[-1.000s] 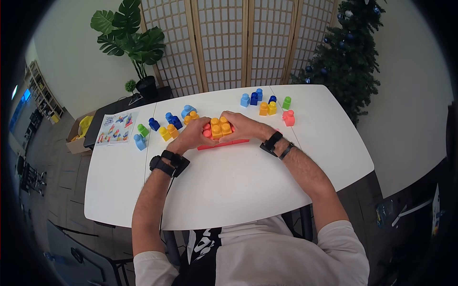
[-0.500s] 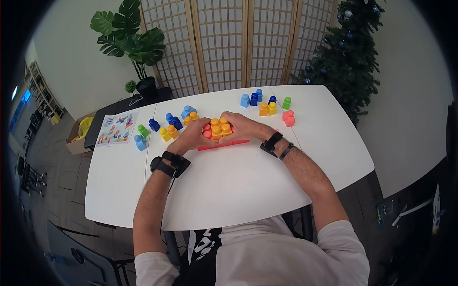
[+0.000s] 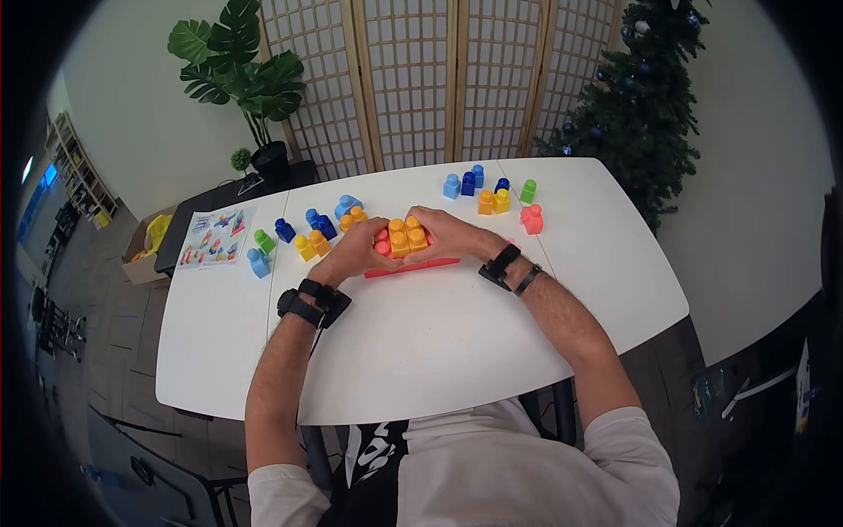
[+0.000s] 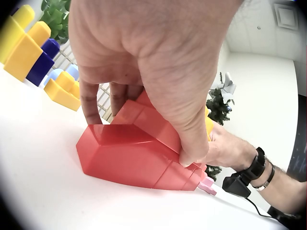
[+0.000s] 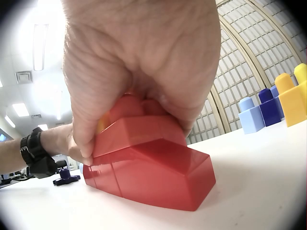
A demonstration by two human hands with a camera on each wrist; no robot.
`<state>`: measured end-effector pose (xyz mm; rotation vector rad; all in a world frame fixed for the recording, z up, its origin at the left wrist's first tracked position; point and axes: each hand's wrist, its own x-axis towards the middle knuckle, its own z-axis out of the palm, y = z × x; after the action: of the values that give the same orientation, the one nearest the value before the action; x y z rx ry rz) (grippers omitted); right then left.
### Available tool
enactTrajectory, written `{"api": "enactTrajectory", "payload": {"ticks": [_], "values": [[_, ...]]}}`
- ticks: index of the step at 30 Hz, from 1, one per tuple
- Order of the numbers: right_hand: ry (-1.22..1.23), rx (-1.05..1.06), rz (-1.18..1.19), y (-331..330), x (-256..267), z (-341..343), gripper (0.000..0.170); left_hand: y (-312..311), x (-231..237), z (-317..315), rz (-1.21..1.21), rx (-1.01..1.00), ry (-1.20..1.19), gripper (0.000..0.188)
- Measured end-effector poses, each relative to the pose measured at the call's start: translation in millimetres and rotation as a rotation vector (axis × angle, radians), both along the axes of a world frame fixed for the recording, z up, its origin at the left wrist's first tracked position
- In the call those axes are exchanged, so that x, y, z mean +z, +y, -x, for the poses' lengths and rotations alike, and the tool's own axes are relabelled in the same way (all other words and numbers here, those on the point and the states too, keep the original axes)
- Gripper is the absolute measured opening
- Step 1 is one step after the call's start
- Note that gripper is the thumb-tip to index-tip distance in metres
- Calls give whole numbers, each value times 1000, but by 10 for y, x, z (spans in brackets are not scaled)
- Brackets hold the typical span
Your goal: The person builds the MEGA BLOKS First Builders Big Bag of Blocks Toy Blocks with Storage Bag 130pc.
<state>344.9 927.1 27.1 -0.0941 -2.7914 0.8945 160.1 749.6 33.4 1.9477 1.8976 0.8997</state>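
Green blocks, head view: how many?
2: one green block beside the sheet, left; another green block beyond the red block, right. The left hand or right hand may hide more.

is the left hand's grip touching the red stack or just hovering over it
Touching. The left wrist view shows it: the left hand's grip has its thumb lying against the side of the red stack.

The left forearm (image 3: pixel 277 382) and its black wrist device (image 3: pixel 332 304) edged very slightly toward the right arm (image 3: pixel 571 316); the desk (image 3: pixel 421 351) came to sit marginally lower in the head view.
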Motion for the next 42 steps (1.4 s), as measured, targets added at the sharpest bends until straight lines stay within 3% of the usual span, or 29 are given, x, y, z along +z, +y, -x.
{"api": "enactTrajectory", "payload": {"ticks": [17,19,22,26,30,32,33,34,37,39,40,42], "values": [[8,-10,-4,-42,44,-41,69,6,87,-13,24,-10,27,57],[4,-17,10,-68,57,-53,69,24,165,27,130,11,203,67],[-4,-35,24,-84,68,-66,71,-42,230,161,30,-57,98,74],[-47,-49,43,-100,105,-62,79,-167,464,408,72,-11,123,81],[4,-39,152,-161,238,-191,78,-345,706,672,81,22,148,64],[185,-87,244,-26,233,-176,68,-425,751,795,48,132,127,47],[218,-136,237,60,276,-205,51,-455,732,862,-7,141,148,35],[214,-136,242,169,300,-233,51,-467,692,945,-2,142,145,35],[271,-268,164,493,321,-412,42,-479,619,1084,-60,207,210,26],[278,-374,-84,667,308,-573,32,-508,629,1119,-77,238,208,23],[277,-370,-86,746,267,-643,32,-530,628,1133,-91,268,206,21],[283,-477,-422,896,127,-785,31,-569,632,1167,-27,309,186,20]]}}
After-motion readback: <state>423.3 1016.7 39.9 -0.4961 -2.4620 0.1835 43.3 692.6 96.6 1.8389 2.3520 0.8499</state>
